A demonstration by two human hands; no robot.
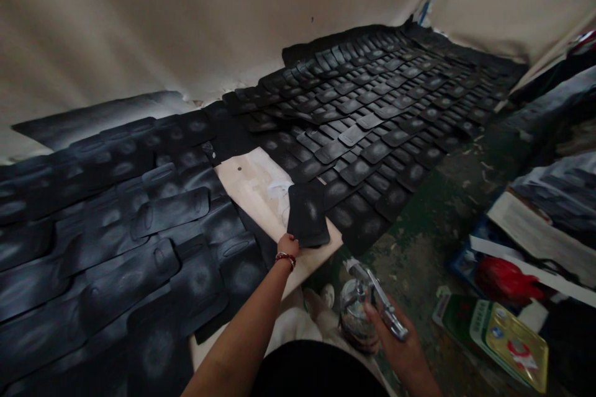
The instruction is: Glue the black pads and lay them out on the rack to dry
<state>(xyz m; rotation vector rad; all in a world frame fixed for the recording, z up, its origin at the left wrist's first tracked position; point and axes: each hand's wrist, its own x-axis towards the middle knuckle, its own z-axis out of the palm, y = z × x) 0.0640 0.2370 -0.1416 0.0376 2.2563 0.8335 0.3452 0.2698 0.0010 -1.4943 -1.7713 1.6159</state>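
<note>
My left hand [288, 246], a beaded bracelet at its wrist, pinches the near edge of a flat black panel [308, 214]. The panel lies over a pale board [256, 180] that shows between the rows of dark pieces. In my right hand [395, 347] is a spray gun [372, 288] with a cup below it, held low beside my legs. Its nozzle points away from me, up and to the left. Overlapping black panels [153, 260] with greyish hazy patches cover the surface at left, and more black panels [386, 118] run in rows to the far right.
Beige sheeting [209, 18] hangs behind the panels. On the right, the green worn floor [419, 236] holds a yellow-topped rectangular can [516, 344], a red plastic bag [505, 279] and dark piled material [563, 192]. My shoes [327, 295] are near the board's corner.
</note>
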